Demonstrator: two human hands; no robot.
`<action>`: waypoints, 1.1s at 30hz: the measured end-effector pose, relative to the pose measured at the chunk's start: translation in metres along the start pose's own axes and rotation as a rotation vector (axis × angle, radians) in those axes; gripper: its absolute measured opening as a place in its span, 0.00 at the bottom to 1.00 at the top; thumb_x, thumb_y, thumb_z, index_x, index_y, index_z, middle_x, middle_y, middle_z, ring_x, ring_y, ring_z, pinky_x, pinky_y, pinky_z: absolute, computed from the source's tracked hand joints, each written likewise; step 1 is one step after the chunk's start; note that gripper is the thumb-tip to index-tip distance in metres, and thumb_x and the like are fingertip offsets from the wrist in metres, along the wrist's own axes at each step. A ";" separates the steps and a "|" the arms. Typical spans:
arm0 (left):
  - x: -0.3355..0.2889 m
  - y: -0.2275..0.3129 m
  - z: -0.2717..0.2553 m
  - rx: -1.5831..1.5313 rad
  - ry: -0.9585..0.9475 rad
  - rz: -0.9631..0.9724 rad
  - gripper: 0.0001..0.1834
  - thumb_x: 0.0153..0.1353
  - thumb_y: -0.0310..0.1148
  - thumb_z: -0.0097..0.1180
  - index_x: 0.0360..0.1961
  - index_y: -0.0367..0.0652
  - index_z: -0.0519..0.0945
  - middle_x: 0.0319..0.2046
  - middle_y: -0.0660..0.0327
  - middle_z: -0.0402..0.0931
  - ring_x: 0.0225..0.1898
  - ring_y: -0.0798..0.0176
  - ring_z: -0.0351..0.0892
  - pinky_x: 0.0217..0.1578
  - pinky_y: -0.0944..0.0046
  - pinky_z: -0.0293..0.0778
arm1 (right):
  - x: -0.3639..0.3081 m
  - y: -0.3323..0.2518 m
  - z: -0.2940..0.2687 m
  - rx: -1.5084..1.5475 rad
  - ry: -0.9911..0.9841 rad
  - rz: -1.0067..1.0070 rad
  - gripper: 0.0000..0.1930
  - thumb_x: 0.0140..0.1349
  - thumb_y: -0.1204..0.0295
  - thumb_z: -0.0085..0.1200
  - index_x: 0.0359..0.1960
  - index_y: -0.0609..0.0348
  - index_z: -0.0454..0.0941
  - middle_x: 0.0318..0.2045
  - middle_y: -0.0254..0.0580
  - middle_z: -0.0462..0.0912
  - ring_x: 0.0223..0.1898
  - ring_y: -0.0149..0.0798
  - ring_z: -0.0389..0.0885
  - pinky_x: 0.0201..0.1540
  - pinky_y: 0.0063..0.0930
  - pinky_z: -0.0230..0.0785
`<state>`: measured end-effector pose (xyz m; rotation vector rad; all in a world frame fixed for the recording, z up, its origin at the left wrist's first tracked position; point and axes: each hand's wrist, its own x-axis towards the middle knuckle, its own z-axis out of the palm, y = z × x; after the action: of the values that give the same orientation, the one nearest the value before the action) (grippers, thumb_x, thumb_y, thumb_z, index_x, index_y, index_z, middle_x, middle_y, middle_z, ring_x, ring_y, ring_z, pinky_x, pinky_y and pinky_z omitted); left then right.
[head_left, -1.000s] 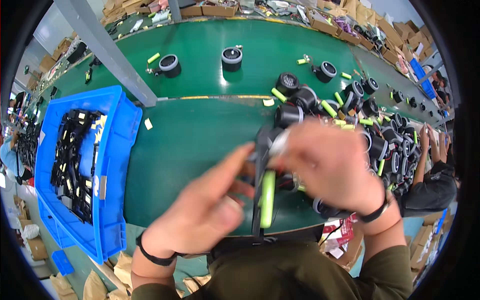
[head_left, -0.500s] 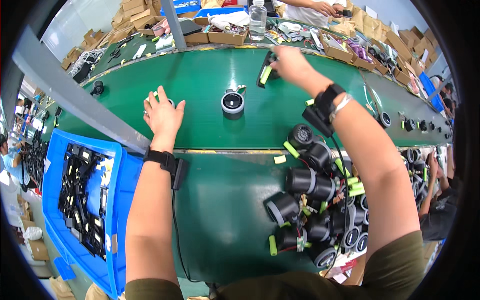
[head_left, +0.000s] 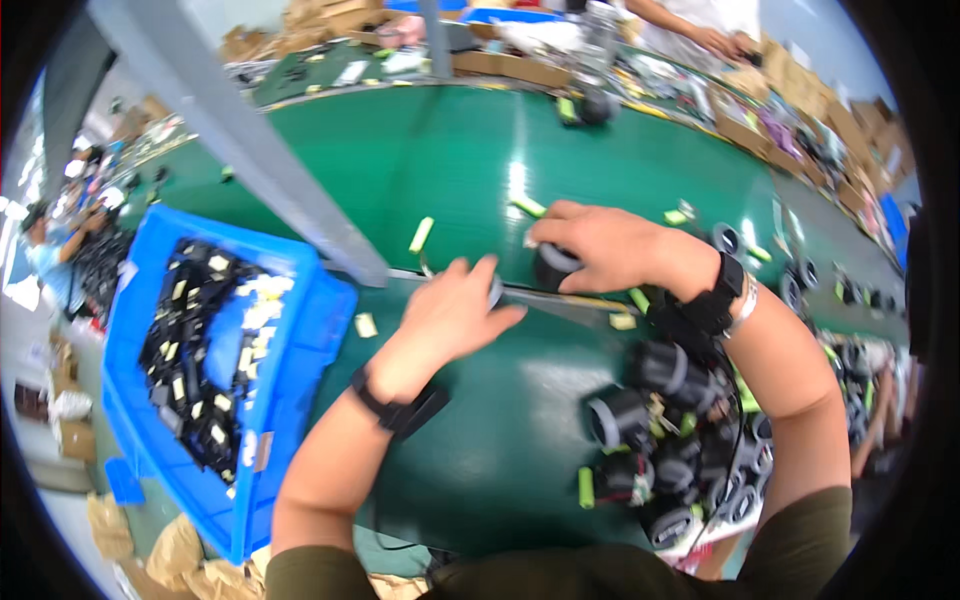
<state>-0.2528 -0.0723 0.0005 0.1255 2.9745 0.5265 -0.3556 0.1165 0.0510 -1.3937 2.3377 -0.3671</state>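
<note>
My right hand [head_left: 612,245] is closed around a black cylindrical housing [head_left: 556,268] at the near edge of the green belt; a light-green cell [head_left: 528,206] lies just beyond it. To its left, my left hand [head_left: 447,315] curls over a grey-rimmed part [head_left: 495,290], mostly hidden under the fingers. Another light-green cell [head_left: 422,235] lies past those fingertips, a wire beside it. Across the belt, at its far side, sits a black unit [head_left: 597,106] with a green cell. Motion blurs the picture.
A blue bin [head_left: 340,300] of black parts and pale pieces stands at left, beside a slanted grey post [head_left: 250,140]. Many black cylinders [head_left: 670,368] with green cells are piled at right. Boxes line the far side, where another person's hands [head_left: 720,42] work.
My right hand has let go of the black unit at the far side and come back onto the cylindrical housing. My left hand has moved nearer and rightward with its part. The view has shifted.
</note>
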 end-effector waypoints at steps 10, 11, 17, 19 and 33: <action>-0.144 0.086 0.028 -0.229 -0.183 0.059 0.45 0.39 0.46 0.69 0.51 0.31 0.59 0.40 0.44 0.71 0.36 0.43 0.76 0.34 0.53 0.74 | -0.109 -0.099 0.078 0.040 0.051 -0.126 0.33 0.41 0.71 0.64 0.51 0.55 0.62 0.47 0.47 0.67 0.43 0.51 0.72 0.41 0.39 0.71; -0.149 0.084 0.035 -0.305 -0.185 0.020 0.46 0.37 0.44 0.70 0.52 0.32 0.58 0.42 0.43 0.69 0.39 0.42 0.75 0.36 0.54 0.74 | -0.111 -0.102 0.081 0.095 0.035 -0.107 0.33 0.42 0.71 0.63 0.51 0.57 0.61 0.47 0.47 0.67 0.44 0.51 0.72 0.41 0.40 0.71; -0.166 0.075 0.046 -0.235 0.088 0.389 0.44 0.37 0.46 0.70 0.54 0.35 0.64 0.53 0.41 0.61 0.55 0.41 0.63 0.50 0.49 0.65 | -0.126 -0.057 0.014 0.304 -0.090 -0.047 0.23 0.50 0.65 0.59 0.48 0.59 0.71 0.43 0.50 0.75 0.43 0.48 0.76 0.46 0.35 0.68; -0.159 0.082 0.045 -0.220 0.021 0.481 0.39 0.41 0.47 0.67 0.52 0.36 0.67 0.53 0.45 0.63 0.54 0.43 0.64 0.51 0.48 0.63 | -0.138 -0.011 -0.031 0.280 0.171 0.255 0.17 0.51 0.65 0.58 0.41 0.60 0.75 0.37 0.48 0.79 0.38 0.42 0.79 0.39 0.33 0.70; -0.110 0.084 -0.020 -0.391 -0.114 0.232 0.26 0.55 0.29 0.54 0.55 0.36 0.65 0.48 0.47 0.68 0.49 0.50 0.71 0.49 0.58 0.67 | -0.182 0.174 -0.034 0.093 0.221 0.479 0.36 0.38 0.56 0.67 0.48 0.64 0.67 0.39 0.51 0.77 0.41 0.46 0.76 0.44 0.34 0.68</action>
<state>-0.1413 -0.0120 0.0594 0.4483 2.6985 1.0749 -0.4293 0.3599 0.0454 -0.7429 2.6916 -0.4948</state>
